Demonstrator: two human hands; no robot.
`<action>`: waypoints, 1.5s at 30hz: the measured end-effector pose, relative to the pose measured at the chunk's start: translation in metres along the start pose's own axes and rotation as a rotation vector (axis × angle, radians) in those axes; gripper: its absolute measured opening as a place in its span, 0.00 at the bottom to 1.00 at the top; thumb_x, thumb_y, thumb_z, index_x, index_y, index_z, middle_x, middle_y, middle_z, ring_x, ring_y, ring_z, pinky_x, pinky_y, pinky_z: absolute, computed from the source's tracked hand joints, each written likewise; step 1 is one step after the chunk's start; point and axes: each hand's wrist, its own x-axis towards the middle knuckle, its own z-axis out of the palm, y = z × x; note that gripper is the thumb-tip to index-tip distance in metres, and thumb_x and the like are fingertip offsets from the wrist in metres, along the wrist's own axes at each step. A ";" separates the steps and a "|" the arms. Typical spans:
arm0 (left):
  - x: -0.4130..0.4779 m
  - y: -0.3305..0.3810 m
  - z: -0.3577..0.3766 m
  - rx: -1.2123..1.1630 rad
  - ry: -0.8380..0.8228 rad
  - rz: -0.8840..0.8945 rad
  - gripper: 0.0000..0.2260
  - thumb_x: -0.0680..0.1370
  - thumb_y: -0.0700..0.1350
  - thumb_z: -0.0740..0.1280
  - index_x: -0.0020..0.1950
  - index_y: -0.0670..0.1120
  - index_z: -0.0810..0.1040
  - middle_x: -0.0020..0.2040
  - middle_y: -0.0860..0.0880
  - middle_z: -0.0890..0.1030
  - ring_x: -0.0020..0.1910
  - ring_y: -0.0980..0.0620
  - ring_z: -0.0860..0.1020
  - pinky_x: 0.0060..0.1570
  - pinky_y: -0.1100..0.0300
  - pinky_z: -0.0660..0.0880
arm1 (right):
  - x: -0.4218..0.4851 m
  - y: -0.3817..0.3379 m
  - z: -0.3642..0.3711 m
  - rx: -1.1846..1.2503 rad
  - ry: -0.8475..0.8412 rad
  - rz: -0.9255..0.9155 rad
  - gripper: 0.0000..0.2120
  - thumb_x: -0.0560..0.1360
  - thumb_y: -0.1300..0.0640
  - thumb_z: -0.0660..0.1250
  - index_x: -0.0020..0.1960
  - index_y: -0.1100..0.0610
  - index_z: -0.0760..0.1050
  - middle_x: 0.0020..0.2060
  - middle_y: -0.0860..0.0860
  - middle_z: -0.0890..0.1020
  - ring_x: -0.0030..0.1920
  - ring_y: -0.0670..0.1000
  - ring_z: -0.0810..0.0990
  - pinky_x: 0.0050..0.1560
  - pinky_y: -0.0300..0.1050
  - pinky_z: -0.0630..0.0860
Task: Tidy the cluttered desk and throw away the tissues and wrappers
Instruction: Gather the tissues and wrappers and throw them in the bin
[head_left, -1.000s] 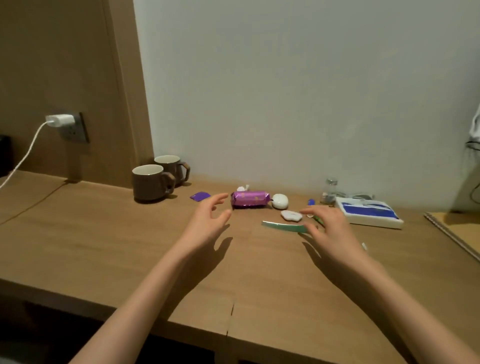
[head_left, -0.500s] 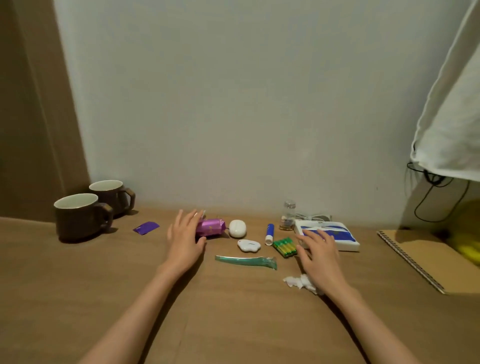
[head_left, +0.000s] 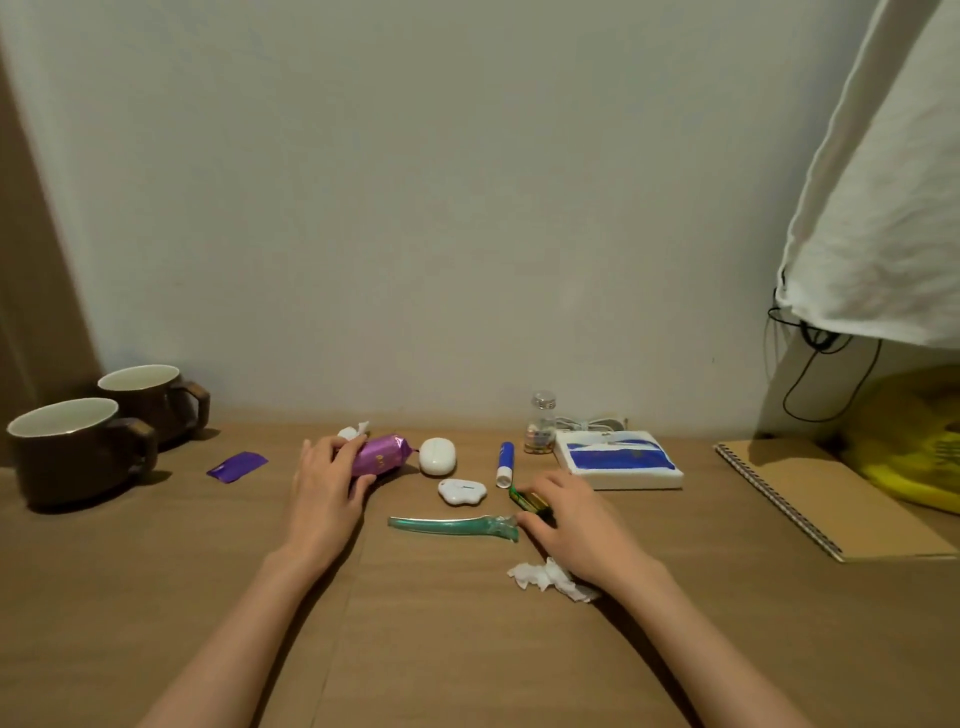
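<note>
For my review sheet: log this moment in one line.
left hand: grips purple packet | right hand: pinches green batteries | tissue: on desk

No readable text — anywhere.

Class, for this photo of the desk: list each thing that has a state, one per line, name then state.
Left hand, grips the purple packet.
Right hand, pinches the green batteries.
Front mug, upright.
Back mug, upright.
Glass bottle, upright, lid on.
Glue stick, lying down.
White case, closed.
Notebook, closed.
Crumpled tissue, loose by the right wrist.
Purple wrapper, flat, untouched.
</note>
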 end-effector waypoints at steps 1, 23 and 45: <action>-0.001 0.003 -0.002 0.005 0.011 -0.005 0.22 0.72 0.38 0.71 0.66 0.40 0.74 0.51 0.41 0.76 0.51 0.40 0.72 0.57 0.39 0.72 | -0.002 -0.002 -0.002 0.008 -0.004 0.008 0.15 0.77 0.43 0.62 0.62 0.44 0.71 0.60 0.44 0.73 0.57 0.47 0.73 0.55 0.44 0.74; -0.002 0.110 0.030 -0.388 0.025 -0.304 0.21 0.78 0.53 0.62 0.70 0.48 0.67 0.59 0.47 0.70 0.49 0.51 0.74 0.42 0.62 0.69 | -0.007 0.016 -0.027 0.074 -0.069 0.164 0.18 0.75 0.54 0.69 0.64 0.46 0.75 0.62 0.47 0.78 0.60 0.46 0.75 0.57 0.40 0.74; 0.001 0.092 0.035 -0.442 0.073 -0.329 0.19 0.77 0.53 0.64 0.66 0.49 0.72 0.56 0.48 0.73 0.46 0.50 0.75 0.44 0.59 0.70 | 0.021 0.012 0.000 0.023 -0.088 -0.076 0.17 0.77 0.61 0.65 0.63 0.46 0.76 0.59 0.50 0.77 0.58 0.50 0.75 0.60 0.41 0.71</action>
